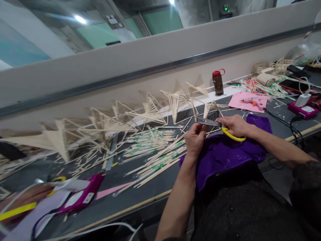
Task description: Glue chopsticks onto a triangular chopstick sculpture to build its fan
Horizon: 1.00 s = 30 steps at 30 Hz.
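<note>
My right hand (234,125) is closed around yellow-handled scissors (208,122), whose metal blades point left, toward my other hand. With thumb and fingers pinched together, my left hand (194,139) sits right at the blade tips. A thin wooden stick (193,108) rises just above those fingertips; whether they grip it is unclear. Beneath both hands, a purple cloth (228,152) lies bunched over my lap and the table edge. Wooden disposable chopsticks (163,155), some in clear wrappers with green print, lie left of my left hand.
Fan-shaped stick structures (152,110) line the wall side of the table. A brown bottle (217,83) with a red cap stands behind. On pink paper (235,100) rests a glue gun (253,101), its cable trailing right. Magenta power boxes (82,195) and cords lie at both sides.
</note>
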Available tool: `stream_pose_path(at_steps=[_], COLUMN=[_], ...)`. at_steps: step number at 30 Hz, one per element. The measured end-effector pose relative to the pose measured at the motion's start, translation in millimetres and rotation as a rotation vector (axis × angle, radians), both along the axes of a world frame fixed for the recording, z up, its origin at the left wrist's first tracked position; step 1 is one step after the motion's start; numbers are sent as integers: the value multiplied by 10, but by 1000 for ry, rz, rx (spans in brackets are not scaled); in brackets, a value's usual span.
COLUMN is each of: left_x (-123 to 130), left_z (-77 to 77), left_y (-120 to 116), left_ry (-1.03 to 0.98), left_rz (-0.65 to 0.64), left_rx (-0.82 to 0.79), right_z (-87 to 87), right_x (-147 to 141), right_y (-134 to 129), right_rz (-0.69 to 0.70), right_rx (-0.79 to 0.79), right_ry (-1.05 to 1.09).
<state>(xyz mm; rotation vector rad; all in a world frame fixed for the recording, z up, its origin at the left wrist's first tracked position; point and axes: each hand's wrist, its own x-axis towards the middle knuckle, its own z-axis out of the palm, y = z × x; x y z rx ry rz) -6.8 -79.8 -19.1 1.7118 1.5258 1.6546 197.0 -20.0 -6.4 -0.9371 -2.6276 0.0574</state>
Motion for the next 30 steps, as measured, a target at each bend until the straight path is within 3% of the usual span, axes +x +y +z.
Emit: stream_pose_path(at_steps=[11, 23, 30], left_x=[-23, -50, -49], left_z=[-40, -54, -101], left_y=[-24, -50, -24], left_ry=[-18, 271, 203], left_rz=[-15, -14, -5], left_rx=[38, 55, 51], right_z=[-44, -22, -8], right_x=[20, 30, -8], right_y=[22, 28, -19], right_rz=[68, 54, 25], right_rx=[-31, -56, -91], right_ry=[139, 105, 30])
